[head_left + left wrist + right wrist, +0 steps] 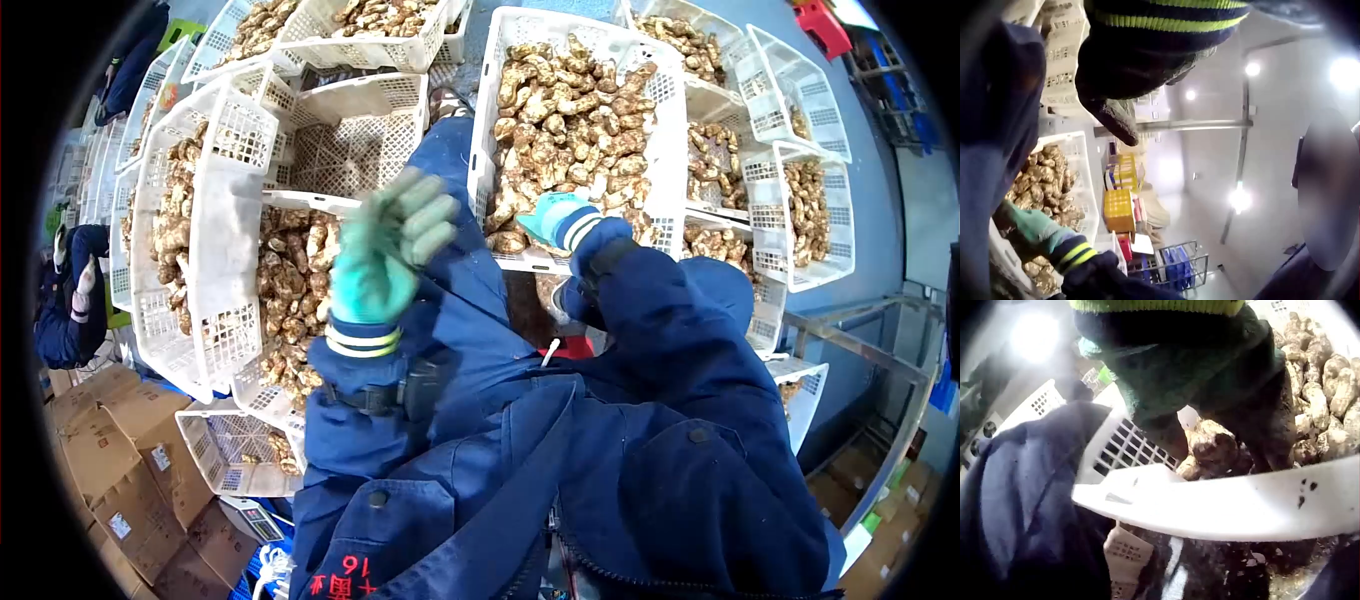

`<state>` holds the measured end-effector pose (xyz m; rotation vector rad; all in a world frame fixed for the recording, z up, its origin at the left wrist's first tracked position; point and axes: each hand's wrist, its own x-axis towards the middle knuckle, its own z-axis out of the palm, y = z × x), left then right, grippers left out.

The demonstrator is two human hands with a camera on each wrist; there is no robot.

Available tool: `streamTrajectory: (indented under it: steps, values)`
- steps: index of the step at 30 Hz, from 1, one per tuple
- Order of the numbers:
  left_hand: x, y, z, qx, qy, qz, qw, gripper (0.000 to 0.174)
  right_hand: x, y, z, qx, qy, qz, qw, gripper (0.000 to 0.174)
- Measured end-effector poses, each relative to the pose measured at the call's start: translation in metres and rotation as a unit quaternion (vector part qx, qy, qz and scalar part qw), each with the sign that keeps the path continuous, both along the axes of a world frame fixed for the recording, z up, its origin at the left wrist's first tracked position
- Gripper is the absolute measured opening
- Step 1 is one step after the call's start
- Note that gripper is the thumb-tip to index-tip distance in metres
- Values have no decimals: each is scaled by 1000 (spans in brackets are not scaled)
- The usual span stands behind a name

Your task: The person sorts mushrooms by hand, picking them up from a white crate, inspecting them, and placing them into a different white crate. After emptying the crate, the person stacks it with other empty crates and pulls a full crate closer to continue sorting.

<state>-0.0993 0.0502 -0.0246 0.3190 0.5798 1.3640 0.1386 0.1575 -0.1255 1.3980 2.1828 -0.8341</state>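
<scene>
In the head view the left hand [385, 250], gloved in teal and grey, hangs blurred above the lap, fingers apart and nothing held. Its dark glove [1122, 81] shows against the room in the left wrist view. The right hand [560, 222] is at the near edge of a white basket [482, 130] full of brown lumpy pieces [565, 120]. From the right wrist, that gloved hand [1204, 381] has its thumb and fingers around a brown piece with a white tip [1211, 445], just inside the rim. Its fingertips are partly in shadow.
A white basket [350, 150] with a bare mesh bottom stands left of the full one. More filled baskets [228, 240] line both sides. Cardboard boxes [150, 440] lie lower left, a metal frame [860, 345] stands at right, and another person [75, 300] is at far left.
</scene>
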Motion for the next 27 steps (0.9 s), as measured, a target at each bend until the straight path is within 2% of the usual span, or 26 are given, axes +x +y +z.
streamTrajectory:
  steps: [1,2,4,6,7,8,10,12,13,14,15,16,18,19,20,22,23,24,25,27]
  values:
    - [17,-2,-9,-32,40,-36,998,65,-1,-1,-9,18,2,1,1000,51]
    - [33,-6,-12,-76,64,-28,995,60,-3,-1,-14,37,4,5,999,49]
    - [46,-5,-20,-115,67,-73,988,58,-7,4,-17,22,-7,0,1000,43]
    - [46,-9,-36,-80,26,-76,994,58,-2,14,-45,16,-11,-1,1000,41]
    - [45,-9,-39,-78,23,-75,994,58,-1,14,4,15,-4,76,997,43]
    - [44,-9,-40,-86,32,-61,994,56,9,22,-12,-35,5,-38,999,45]
    - [46,-9,-41,-99,49,-32,993,52,27,16,10,-48,148,-56,986,45]
    - [55,-9,-48,-91,113,-48,988,58,37,0,43,-2,330,-75,941,50]
    - [58,-8,-45,-119,123,-85,982,64,38,-9,61,76,373,-45,924,53]
    - [61,-7,-41,-147,134,-123,972,71,39,-13,63,163,437,1,884,55]
    - [64,-6,-41,-177,111,-158,965,71,39,-16,74,216,456,23,863,54]
    - [68,-8,-38,-158,90,-183,966,67,37,-18,87,270,474,46,837,54]
    - [76,-16,-33,-124,47,-233,963,58,33,-25,95,285,503,31,816,52]
    - [81,-11,-32,-152,-62,-274,947,49,33,-30,101,260,523,24,811,53]
    - [84,-18,-26,-111,-23,-249,962,40,33,-33,99,221,548,-6,807,54]
    - [84,-15,-16,-103,38,-250,962,34,28,-37,100,141,593,-61,790,56]
    - [83,-16,-16,-87,51,-217,971,32,24,-44,104,-99,677,-215,697,57]
    - [83,-18,-16,-72,64,-183,978,31,28,-43,104,-155,695,-222,666,57]
    - [83,-16,-9,-87,79,-172,978,30,34,-41,115,-190,636,-233,711,57]
    - [91,-19,-5,-96,242,-113,959,31,41,-40,114,-135,589,-172,778,55]
